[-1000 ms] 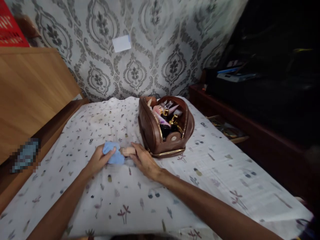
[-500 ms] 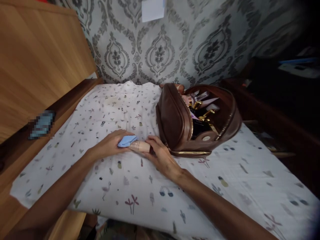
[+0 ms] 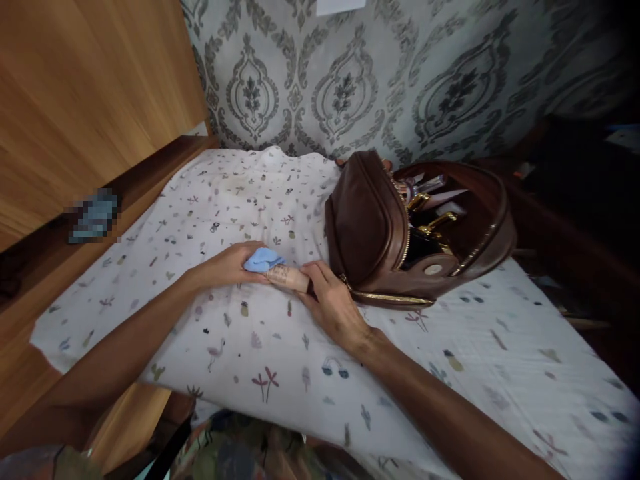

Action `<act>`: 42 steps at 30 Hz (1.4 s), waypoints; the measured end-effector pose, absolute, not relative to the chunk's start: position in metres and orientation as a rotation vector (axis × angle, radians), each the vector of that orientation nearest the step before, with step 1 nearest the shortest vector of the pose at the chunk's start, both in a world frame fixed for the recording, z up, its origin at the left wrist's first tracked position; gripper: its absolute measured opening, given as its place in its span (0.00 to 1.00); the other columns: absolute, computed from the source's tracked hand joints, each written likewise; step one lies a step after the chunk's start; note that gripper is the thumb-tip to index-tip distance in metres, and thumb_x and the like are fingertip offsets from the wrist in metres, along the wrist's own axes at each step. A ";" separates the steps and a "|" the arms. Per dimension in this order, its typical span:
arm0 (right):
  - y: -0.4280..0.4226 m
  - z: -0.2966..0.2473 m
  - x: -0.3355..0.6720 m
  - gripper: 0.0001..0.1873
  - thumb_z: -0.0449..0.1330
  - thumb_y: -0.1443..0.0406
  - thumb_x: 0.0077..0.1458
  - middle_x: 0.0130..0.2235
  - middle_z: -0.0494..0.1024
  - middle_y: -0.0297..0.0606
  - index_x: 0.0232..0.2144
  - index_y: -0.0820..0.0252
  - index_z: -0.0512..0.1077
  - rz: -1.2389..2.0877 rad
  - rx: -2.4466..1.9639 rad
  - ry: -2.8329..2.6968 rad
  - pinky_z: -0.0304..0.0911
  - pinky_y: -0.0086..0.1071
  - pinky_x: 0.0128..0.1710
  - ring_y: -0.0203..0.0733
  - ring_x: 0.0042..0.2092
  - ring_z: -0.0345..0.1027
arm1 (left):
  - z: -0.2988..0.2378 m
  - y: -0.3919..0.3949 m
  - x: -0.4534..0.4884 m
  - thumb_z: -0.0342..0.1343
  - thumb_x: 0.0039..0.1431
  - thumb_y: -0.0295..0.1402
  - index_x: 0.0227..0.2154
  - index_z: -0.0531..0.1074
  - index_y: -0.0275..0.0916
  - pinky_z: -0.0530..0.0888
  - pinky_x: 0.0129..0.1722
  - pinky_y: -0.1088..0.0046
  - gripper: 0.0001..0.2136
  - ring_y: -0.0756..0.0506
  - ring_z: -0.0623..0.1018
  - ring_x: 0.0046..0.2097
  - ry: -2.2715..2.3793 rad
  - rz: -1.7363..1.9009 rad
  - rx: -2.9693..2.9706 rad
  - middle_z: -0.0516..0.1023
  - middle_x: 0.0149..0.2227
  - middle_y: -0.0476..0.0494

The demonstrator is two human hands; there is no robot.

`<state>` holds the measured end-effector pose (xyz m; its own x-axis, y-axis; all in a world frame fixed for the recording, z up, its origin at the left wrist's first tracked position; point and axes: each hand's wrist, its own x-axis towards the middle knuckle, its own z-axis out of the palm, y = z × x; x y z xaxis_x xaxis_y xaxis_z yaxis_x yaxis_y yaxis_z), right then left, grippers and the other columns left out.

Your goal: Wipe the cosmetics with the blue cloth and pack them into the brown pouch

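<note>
A beige cosmetic tube (image 3: 287,277) with small print lies sideways between my two hands, just above the patterned cloth. My left hand (image 3: 237,263) is closed around a folded light blue cloth (image 3: 263,259) that presses on the tube's left end. At the other end, my right hand (image 3: 333,303) grips the tube by its dark cap, which the fingers partly cover. Right beside that hand stands a brown cosmetic bag (image 3: 370,220), unzipped, with several gold and pink cosmetic items (image 3: 433,210) inside.
A white cloth (image 3: 225,193) with small plant and animal prints covers the surface under my hands. To the left rise a wooden panel (image 3: 100,80) and a ledge with a blurred bluish object (image 3: 95,217). Patterned wallpaper (image 3: 345,87) stands behind.
The view has tilted down and shifted left, so the scene sits higher and further right. Both hands keep their hold on the tube and the blue cloth.
</note>
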<state>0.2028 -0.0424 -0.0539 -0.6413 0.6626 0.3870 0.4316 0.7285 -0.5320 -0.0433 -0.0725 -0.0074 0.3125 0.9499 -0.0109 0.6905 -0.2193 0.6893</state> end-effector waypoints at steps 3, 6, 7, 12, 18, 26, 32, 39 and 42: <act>-0.042 -0.053 0.204 0.18 0.62 0.66 0.57 0.46 0.72 0.45 0.49 0.58 0.65 0.571 -0.835 -2.360 0.71 0.46 0.47 0.51 0.47 0.72 | -0.009 -0.073 -0.045 0.64 0.53 0.49 0.42 0.71 0.40 0.70 0.39 0.68 0.20 0.42 0.76 0.42 1.421 0.598 1.982 0.77 0.40 0.45; -0.042 -0.049 0.206 0.23 0.59 0.60 0.60 0.50 0.70 0.48 0.55 0.59 0.63 0.593 -0.847 -2.361 0.69 0.48 0.52 0.52 0.51 0.70 | -0.010 -0.073 -0.045 0.64 0.52 0.47 0.41 0.71 0.40 0.70 0.39 0.68 0.20 0.42 0.76 0.41 1.420 0.607 1.990 0.77 0.40 0.45; -0.043 -0.048 0.206 0.21 0.57 0.60 0.62 0.50 0.69 0.49 0.55 0.60 0.64 0.598 -0.853 -2.364 0.68 0.48 0.52 0.51 0.50 0.70 | -0.010 -0.073 -0.045 0.65 0.52 0.46 0.41 0.71 0.40 0.69 0.39 0.68 0.19 0.42 0.76 0.42 1.429 0.604 1.993 0.77 0.40 0.45; -0.042 -0.045 0.206 0.11 0.53 0.64 0.64 0.45 0.70 0.45 0.46 0.60 0.70 0.641 -0.835 -2.371 0.69 0.43 0.49 0.47 0.45 0.70 | -0.012 -0.074 -0.046 0.65 0.51 0.47 0.42 0.71 0.40 0.70 0.40 0.67 0.20 0.42 0.76 0.43 1.449 0.601 1.983 0.77 0.41 0.45; -0.042 -0.040 0.206 0.07 0.56 0.67 0.62 0.45 0.70 0.43 0.43 0.60 0.69 0.694 -0.857 -2.399 0.68 0.40 0.49 0.45 0.45 0.69 | -0.013 -0.075 -0.045 0.65 0.51 0.48 0.46 0.71 0.40 0.70 0.44 0.65 0.23 0.41 0.76 0.45 1.444 0.622 1.968 0.77 0.44 0.43; -0.041 -0.043 0.206 0.15 0.58 0.68 0.60 0.48 0.70 0.46 0.50 0.61 0.67 0.678 -0.836 -2.365 0.69 0.44 0.49 0.46 0.46 0.70 | -0.014 -0.074 -0.045 0.65 0.52 0.46 0.47 0.70 0.41 0.71 0.45 0.64 0.23 0.41 0.76 0.46 1.449 0.640 2.006 0.77 0.45 0.43; -0.038 -0.044 0.207 0.14 0.58 0.66 0.59 0.46 0.70 0.45 0.48 0.61 0.70 0.661 -0.852 -2.342 0.70 0.42 0.47 0.45 0.43 0.70 | -0.016 -0.075 -0.045 0.64 0.53 0.49 0.48 0.71 0.42 0.72 0.46 0.63 0.24 0.41 0.76 0.47 1.458 0.657 2.051 0.77 0.46 0.43; -0.041 -0.041 0.205 0.11 0.61 0.73 0.54 0.43 0.70 0.41 0.40 0.61 0.67 0.708 -0.892 -2.335 0.69 0.37 0.44 0.42 0.42 0.70 | -0.015 -0.076 -0.043 0.62 0.55 0.49 0.46 0.72 0.42 0.72 0.46 0.65 0.21 0.41 0.76 0.46 1.435 0.676 2.139 0.76 0.45 0.43; -0.041 -0.047 0.204 0.15 0.61 0.72 0.53 0.43 0.72 0.41 0.44 0.59 0.65 0.719 -0.900 -2.311 0.69 0.39 0.46 0.44 0.43 0.71 | -0.017 -0.076 -0.043 0.61 0.56 0.49 0.45 0.71 0.42 0.71 0.44 0.66 0.20 0.41 0.76 0.45 1.416 0.678 2.188 0.76 0.43 0.44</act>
<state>0.2039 -0.0405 -0.0472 -0.6228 0.7241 0.2961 0.4284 0.6324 -0.6454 -0.0431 -0.0759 -0.0165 0.3541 0.9213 0.1604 0.7027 -0.3753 0.6044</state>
